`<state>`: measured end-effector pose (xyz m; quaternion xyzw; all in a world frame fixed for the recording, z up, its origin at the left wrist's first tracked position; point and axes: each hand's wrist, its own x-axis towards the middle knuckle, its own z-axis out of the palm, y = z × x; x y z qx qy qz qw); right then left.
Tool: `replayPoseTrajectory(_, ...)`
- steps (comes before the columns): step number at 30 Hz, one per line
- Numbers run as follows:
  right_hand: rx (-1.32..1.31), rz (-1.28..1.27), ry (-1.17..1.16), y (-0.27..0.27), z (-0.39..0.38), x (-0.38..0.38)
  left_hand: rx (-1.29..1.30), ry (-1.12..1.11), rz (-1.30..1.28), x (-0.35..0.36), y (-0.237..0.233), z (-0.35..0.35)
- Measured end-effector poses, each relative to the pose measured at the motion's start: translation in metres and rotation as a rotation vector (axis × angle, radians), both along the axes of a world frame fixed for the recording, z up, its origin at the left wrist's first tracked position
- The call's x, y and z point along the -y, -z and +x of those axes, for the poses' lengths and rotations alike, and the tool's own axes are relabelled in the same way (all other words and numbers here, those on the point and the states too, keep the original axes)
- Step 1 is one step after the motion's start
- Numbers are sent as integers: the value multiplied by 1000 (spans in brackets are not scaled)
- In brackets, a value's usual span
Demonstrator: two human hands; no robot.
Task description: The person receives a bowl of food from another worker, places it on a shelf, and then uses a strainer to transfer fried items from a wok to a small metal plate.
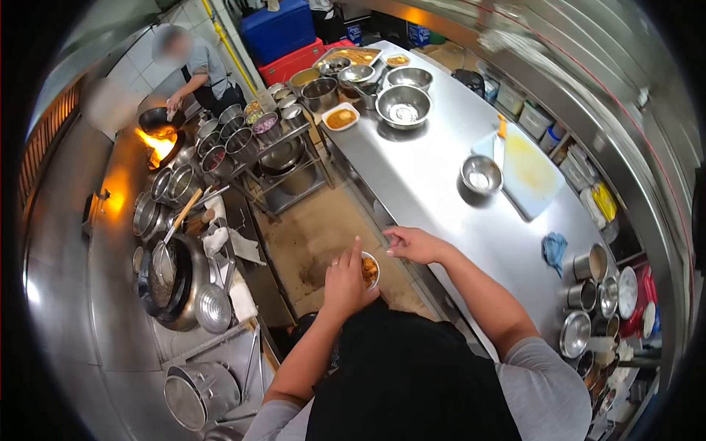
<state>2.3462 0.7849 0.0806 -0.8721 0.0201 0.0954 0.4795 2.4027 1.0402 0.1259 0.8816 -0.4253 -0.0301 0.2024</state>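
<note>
My left hand (344, 285) is wrapped over the left side of a small white bowl (378, 273) with orange-brown food (368, 272) in it, close in front of my black apron. Its fingers hide part of the bowl, and its index finger points forward. Just right of the bowl, by the steel table's near edge, my right hand (415, 245) hovers with bent fingers apart and nothing visible in them. On the steel table (434, 176) stand a small metal bowl (482, 175) and a white cutting board (533, 173) with an orange-handled knife (501, 140).
At left, a wok (184, 287) holds a strainer, with a ladle (213, 307) beside it. Flames (156, 147) rise near a co-worker (206, 70) holding a pan. Metal food containers (243, 143) fill a rack; a blue cloth (554, 252) lies on the table.
</note>
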Motion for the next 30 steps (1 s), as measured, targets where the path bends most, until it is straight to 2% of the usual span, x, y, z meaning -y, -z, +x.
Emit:
replayPoseTrajectory(1, 13, 82, 72, -1, 23, -3, -10, -3, -5, 2, 9, 20)
replayPoseTrajectory(4, -38, 217, 38, 2, 80, 23, -82, -47, 58, 8, 27, 79)
replayPoseTrajectory(5, -11, 227, 96, 35, 97, 42, -81, -50, 46, 8, 28, 104)
replayPoseTrajectory(6, -18, 210, 92, 30, 108, 52, -83, -65, 31, 6, 33, 122)
replayPoseTrajectory(8, -286, 422, 481, 23, 124, 67, -118, -87, 8, 4, 39, 151)
replayPoseTrajectory(12, -296, 421, 603, 28, 173, 91, -147, -82, 45, -2, 36, 225)
replayPoseTrajectory(14, -156, 521, 668, 24, 205, 94, -169, -56, 78, 3, 34, 253)
replayPoseTrajectory(16, -114, 516, 688, 16, 247, 92, -90, -78, 109, 5, 30, 285)
replayPoseTrajectory(18, 42, 465, 637, 23, 292, 100, -47, -80, 72, 6, 35, 313)
replayPoseTrajectory(21, 72, 512, 696, 32, 372, 133, -52, -103, 51, 9, 39, 347)
replayPoseTrajectory(22, 77, 645, 720, 37, 399, 149, -85, -133, 68, 10, 41, 358)
replayPoseTrajectory(24, 91, 769, 885, 49, 456, 179, -92, -151, 50, 7, 57, 381)
replayPoseTrajectory(26, 112, 865, 1007, 70, 508, 211, -170, -309, 129, 10, 50, 401)
replayPoseTrajectory(27, 106, 866, 1006, 77, 527, 230, -174, -312, 133, 12, 46, 410)
replayPoseTrajectory(29, 31, 1047, 1228, 90, 563, 247, -148, -412, 140, 8, 37, 428)
replayPoseTrajectory(30, 18, 1051, 1216, 94, 577, 251, -148, -426, 146, 7, 34, 436)
